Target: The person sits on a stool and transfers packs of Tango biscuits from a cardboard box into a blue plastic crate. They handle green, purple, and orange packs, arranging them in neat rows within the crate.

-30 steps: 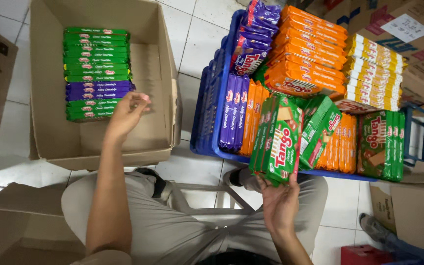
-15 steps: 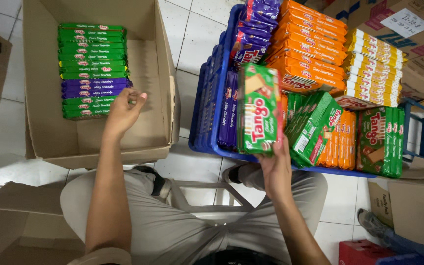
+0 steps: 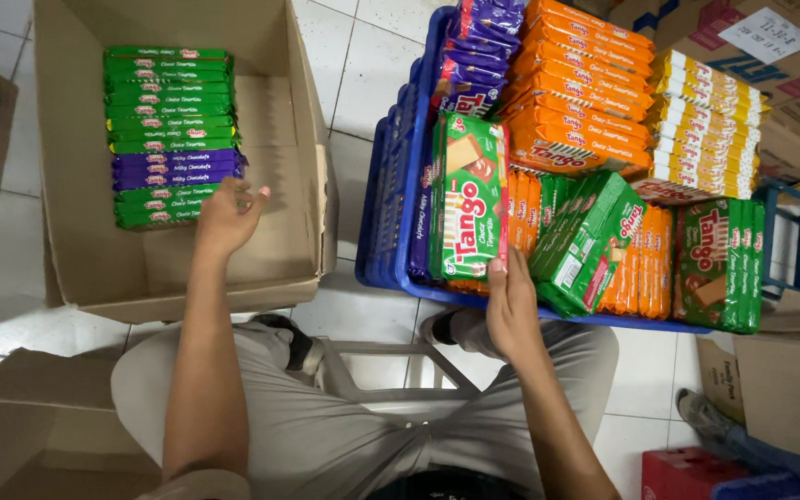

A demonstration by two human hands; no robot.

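— Two hands were at work: how far had the packing got?

— One column of green and purple wafer packs [image 3: 173, 137] stood on edge along the far-left side of the cardboard box [image 3: 303, 139]; the rest of the box floor beside it was bare. The blue crate [image 3: 391, 231] was crowded with orange, purple, yellow and green packs, so I'd judge most of the job was left.

— Where was the left hand [image 3: 226, 218]?

— Inside the box, fingers loosely curled and holding nothing, the tips just beside the near end of that column, by the lowest green packs.

— And the right hand [image 3: 511, 310]?

— At the near rim of the crate, fingers [image 3: 497, 278] spread narrow against the bottom edge of a green wafer pack bundle [image 3: 468, 199]. The bundle rose away from the fingertips, its printed face up, lying over purple and orange packs.

— Gripped, or only steadied?

— Probably held; the thumb was hidden under the bundle, so I couldn't be certain. More green packs [image 3: 585, 241] leaned just to the right of those fingers.
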